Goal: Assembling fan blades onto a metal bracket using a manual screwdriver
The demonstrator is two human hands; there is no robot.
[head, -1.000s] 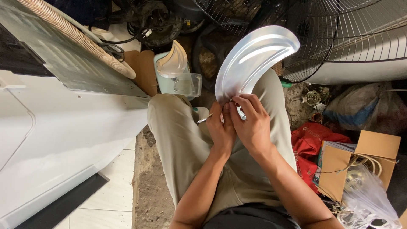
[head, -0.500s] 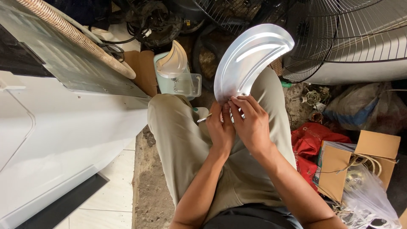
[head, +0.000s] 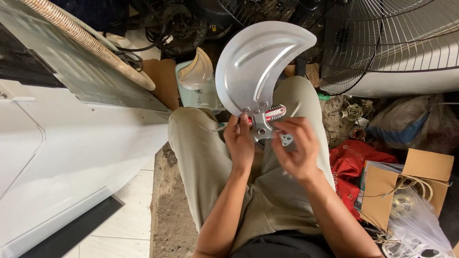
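Holding a shiny metal fan blade (head: 258, 67) up in the middle of the frame, the person sits with both knees under it. The blade is curved like a moon and fixed to a small metal hub (head: 262, 128) at its bottom. Only this one blade is on the hub, and another arm of the hub (head: 287, 139) sticks out bare, so more blades may have to go on. That is a guess from what shows.

The left hand (head: 240, 143) pinches the bottom of the blade, fingers pressed on the metal. The right hand (head: 296, 145) is just beside the hub with its fingers bent and partly spread around the bare arm. A tool with a red and white grip (head: 273, 113) pokes out behind the hub; I cannot tell which hand holds it.

Another loose blade (head: 196, 71) rests in a pale green tub (head: 203, 93) above the left knee. A big wire fan cage (head: 397, 38) fills the upper right. A cardboard box (head: 406, 184) and red cloth (head: 354, 167) sit at the right. A white panel (head: 71, 153) is at the left.
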